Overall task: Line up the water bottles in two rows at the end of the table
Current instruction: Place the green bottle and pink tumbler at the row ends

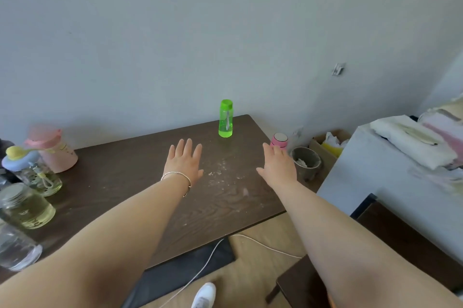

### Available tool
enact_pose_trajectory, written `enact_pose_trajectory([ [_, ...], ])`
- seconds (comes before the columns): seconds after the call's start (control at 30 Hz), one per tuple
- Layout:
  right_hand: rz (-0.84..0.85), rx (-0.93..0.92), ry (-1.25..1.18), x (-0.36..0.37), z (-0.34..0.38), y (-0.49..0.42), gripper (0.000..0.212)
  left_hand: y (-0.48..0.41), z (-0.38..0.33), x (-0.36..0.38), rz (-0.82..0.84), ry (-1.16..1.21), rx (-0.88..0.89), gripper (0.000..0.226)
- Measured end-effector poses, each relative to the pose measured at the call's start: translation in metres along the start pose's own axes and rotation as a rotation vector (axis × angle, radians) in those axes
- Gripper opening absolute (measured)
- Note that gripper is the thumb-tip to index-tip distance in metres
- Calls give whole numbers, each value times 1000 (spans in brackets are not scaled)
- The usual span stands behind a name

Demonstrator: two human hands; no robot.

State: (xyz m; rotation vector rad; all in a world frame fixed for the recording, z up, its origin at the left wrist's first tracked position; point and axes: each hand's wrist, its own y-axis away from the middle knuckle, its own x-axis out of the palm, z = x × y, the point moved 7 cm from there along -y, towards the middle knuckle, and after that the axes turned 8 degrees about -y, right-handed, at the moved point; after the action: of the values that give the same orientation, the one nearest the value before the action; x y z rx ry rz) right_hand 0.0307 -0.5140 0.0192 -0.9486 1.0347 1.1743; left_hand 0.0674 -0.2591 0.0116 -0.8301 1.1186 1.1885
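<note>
Now both arms stretched forward, palms down above counter (125, 172). Left hand (184, 162) flat, fingers (188, 148) spread, grasping nothing. Right hand (276, 166) likewise released, fingertips just short of pink bottle (279, 140). Green bottle (226, 118) upright at far end, beyond both hands.

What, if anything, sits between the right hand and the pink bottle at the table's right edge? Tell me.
Nothing visible. The right hand is open, its fingers reaching right up to the pink bottle at the right edge of the table. The green bottle stands clear, farther left.
</note>
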Motion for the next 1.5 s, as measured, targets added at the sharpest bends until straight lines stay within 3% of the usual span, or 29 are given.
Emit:
enact_pose_trajectory([
  [0.47,15,293,-177,15,-74,-104,70,-184,-41,-8,-30,87,109,83],
  [0.67,29,418,-286,42,-86,-136,79,-276,-53,-8,-37,129,136,77],
  [0.93,7,419,-266,53,-95,-156,69,-357,-71,6,22,234,135,80],
  [1.17,-28,417,-277,60,-103,-163,70,-399,-74,22,91,495,15,82],
  [1.5,-87,416,-286,61,-102,-163,70,-412,-74,33,93,676,-65,66],
])
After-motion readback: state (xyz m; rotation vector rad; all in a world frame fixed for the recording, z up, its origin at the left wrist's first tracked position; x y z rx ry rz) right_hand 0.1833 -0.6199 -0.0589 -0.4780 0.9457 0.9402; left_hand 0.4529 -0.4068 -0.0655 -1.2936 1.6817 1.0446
